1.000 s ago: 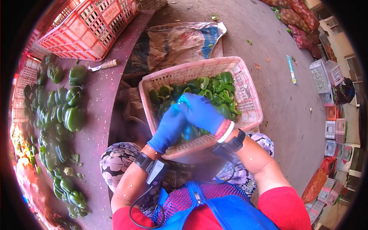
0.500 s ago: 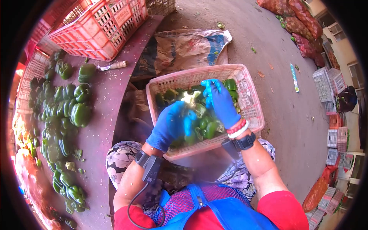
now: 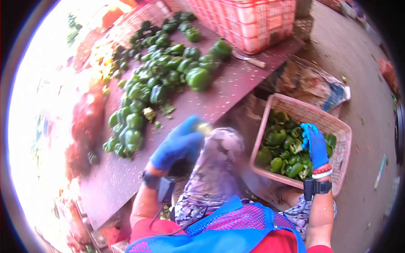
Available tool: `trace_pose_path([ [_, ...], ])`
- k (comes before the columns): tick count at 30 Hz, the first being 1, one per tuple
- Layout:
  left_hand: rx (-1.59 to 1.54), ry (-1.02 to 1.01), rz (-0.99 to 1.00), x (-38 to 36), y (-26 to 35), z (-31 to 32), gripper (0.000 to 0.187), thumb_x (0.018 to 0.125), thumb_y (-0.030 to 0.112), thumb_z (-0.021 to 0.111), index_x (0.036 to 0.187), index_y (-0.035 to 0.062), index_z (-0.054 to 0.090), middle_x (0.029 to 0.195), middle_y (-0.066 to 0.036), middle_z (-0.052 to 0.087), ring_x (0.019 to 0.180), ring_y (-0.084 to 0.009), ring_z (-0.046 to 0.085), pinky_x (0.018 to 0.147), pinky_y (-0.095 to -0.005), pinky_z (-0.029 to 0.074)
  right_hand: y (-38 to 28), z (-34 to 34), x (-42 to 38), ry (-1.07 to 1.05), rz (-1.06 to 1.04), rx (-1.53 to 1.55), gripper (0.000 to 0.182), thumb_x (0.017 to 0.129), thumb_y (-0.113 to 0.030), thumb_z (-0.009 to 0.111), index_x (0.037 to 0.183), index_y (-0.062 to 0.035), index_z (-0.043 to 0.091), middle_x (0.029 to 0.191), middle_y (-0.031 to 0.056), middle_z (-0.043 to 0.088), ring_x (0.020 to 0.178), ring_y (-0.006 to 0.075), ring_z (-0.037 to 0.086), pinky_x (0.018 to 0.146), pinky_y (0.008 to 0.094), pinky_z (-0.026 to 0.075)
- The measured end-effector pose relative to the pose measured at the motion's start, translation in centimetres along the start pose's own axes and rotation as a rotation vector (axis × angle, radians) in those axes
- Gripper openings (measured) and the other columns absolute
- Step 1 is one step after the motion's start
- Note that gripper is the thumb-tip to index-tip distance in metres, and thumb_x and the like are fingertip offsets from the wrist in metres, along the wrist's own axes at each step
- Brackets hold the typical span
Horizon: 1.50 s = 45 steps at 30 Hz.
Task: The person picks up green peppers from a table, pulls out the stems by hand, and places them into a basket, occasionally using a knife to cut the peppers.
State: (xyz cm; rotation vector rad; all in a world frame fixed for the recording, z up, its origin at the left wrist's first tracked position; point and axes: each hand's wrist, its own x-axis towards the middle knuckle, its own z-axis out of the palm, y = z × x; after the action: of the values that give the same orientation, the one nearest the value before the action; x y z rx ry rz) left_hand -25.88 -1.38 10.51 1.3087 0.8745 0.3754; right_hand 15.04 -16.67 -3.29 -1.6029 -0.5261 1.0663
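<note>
My left hand (image 3: 179,141), in a blue glove and blurred, is over the table's near edge by my knee. Its fingers close on a pale yellow-green pepper core (image 3: 205,128). My right hand (image 3: 314,145), also gloved, hangs over the pink plastic basket (image 3: 345,162) with its fingers curled in; whatever they may hold is hidden. Whole and cut green peppers (image 3: 276,138) fill much of the basket beneath it. On the table, a large heap of green peppers (image 3: 158,78) spreads beyond my left hand.
A knife (image 3: 255,63) with a wooden handle lies on the reddish table (image 3: 202,105), beside a stacked pink crate (image 3: 257,25). Pepper scraps (image 3: 149,114) and seeds dot the tabletop. A crumpled sack (image 3: 312,80) lies behind the basket. Red mesh sacks (image 3: 86,126) stand at the left.
My view has turned left. My left hand has moved out of the basket toward the table with the pepper core, while my right hand has stayed over the basket.
</note>
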Motion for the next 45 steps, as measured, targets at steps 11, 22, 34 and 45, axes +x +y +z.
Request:
trace_pose_path([
  [11, 1.268, 0.928, -0.095, -2.1, -11.3, -17.6, 0.059, 0.089, 0.038, 0.064, 0.134, -0.0001, 0.053, 0.110, -0.030, 0.066, 0.103, -0.0462, 0.064, 0.089, -0.0528, 0.052, 1.8, 2.3, -0.7, -0.137, 0.120, -0.207, 0.021, 0.101, -0.029, 0.060, 0.109, -0.0099, 0.067, 0.075, -0.0042, 0.054, 0.058, 0.0048, 0.049, 0.053, 0.0235, 0.044],
  [22, 0.205, 0.945, 0.005, 3.0, -8.3, -21.2, 0.029, 0.089, 0.023, 0.068, 0.113, 0.0107, 0.059, 0.093, -0.013, 0.067, 0.076, -0.0281, 0.069, 0.064, -0.0417, 0.057, -1.1, 4.8, -1.4, -0.156, -0.041, -0.264, 0.024, 0.102, -0.026, 0.059, 0.114, -0.0068, 0.067, 0.082, -0.0041, 0.058, 0.063, 0.0045, 0.048, 0.056, 0.0234, 0.043],
  [34, -0.672, -0.282, -0.083, 9.8, -3.3, 10.4, 0.030, 0.100, 0.020, 0.058, 0.124, 0.0031, 0.055, 0.103, -0.013, 0.066, 0.084, -0.0208, 0.065, 0.064, -0.0277, 0.053, -5.2, 8.3, -5.3, -0.154, -0.955, -0.432, 0.069, 0.083, -0.045, 0.080, 0.136, -0.0080, 0.054, 0.097, 0.0110, 0.056, 0.074, 0.0256, 0.059, 0.069, 0.0371, 0.049],
  [45, 0.312, 0.175, 0.460, 14.5, -8.6, 19.6, 0.028, 0.108, 0.033, 0.048, 0.104, 0.0059, 0.054, 0.079, -0.008, 0.051, 0.067, -0.0151, 0.061, 0.057, -0.0302, 0.052, 0.4, 7.3, -3.6, 0.032, -0.677, -0.211, 0.038, 0.098, -0.026, 0.065, 0.127, -0.0032, 0.056, 0.108, 0.0218, 0.067, 0.100, 0.0397, 0.066, 0.085, 0.0434, 0.053],
])
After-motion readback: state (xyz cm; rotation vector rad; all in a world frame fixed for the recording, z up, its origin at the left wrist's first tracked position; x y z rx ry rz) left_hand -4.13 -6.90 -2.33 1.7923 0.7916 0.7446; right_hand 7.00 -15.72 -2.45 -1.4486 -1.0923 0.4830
